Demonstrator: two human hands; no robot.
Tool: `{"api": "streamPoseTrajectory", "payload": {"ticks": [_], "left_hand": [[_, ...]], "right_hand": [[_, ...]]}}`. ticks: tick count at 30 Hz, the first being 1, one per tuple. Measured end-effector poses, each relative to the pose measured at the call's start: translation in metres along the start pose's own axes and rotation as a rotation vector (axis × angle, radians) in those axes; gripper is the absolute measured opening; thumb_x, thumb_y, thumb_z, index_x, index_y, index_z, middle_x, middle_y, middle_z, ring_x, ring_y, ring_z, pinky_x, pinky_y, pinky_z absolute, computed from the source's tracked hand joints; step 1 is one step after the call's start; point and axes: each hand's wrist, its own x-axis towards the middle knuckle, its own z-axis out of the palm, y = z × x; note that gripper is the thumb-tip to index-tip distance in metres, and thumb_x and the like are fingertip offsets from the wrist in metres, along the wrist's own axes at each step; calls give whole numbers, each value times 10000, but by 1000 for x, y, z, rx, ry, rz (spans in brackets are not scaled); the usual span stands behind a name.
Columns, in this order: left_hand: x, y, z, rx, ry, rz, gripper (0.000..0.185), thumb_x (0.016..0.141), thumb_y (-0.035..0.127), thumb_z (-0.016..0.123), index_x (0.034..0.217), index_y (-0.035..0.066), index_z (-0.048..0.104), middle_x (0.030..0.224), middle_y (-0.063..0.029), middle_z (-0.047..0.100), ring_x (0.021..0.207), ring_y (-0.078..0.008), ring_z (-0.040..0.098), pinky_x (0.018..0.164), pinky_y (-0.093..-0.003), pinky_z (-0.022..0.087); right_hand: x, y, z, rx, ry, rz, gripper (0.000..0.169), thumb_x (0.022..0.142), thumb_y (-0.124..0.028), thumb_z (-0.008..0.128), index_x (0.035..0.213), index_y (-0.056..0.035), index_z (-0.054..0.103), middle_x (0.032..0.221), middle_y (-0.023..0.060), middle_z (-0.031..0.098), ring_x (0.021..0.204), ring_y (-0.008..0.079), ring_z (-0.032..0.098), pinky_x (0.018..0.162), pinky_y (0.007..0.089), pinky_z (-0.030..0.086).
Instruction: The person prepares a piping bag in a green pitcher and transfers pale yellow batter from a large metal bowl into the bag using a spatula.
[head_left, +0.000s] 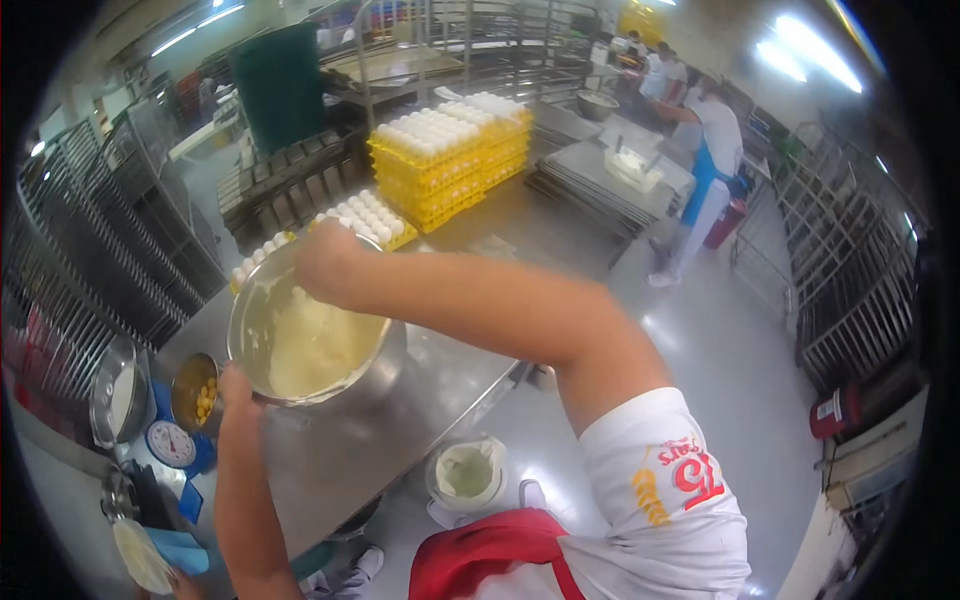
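A large steel mixing bowl (386, 356) with pale yellow batter (319, 345) inside stands tilted on the steel table (360, 450). My left hand (238, 384) is at the bowl's near left rim, its fingers closed on the edge. Over the far rim my right hand (330, 259) is bent down into the bowl; its fingers and anything in them are hidden. White eggs in a yellow tray (367, 217) lie just beyond the bowl, beside a stack of yellow egg trays (431, 184).
Left of the table are a bowl of egg yolks (205, 397), a blue dial scale (172, 444) and a bowl of white contents (120, 397). A lined bucket (466, 474) stands on the floor. A co-worker (709, 165) stands at the back right; another person's hand (184, 583) shows lower left.
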Motion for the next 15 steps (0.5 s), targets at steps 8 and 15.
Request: {"api": "streamPoseTrajectory", "payload": {"ticks": [8, 15], "left_hand": [[30, 19, -25, 88, -177, 187, 479, 1084, 357, 566, 1411, 21, 662, 1269, -129, 742, 1080, -257, 743, 902, -438, 612], [-39, 15, 62, 264, 72, 169, 653, 1111, 510, 476, 1492, -14, 556, 1381, -166, 674, 1213, -320, 684, 985, -498, 575]], "right_hand": [[-38, 20, -8, -8, 261, 73, 134, 831, -171, 732, 882, -111, 840, 868, 93, 796, 837, 283, 776, 677, 470, 573], [-114, 58, -23, -22, 96, 118, 180, 911, -173, 673, 920, -106, 840, 955, 132, 810, 911, 315, 797, 777, 450, 638]]}}
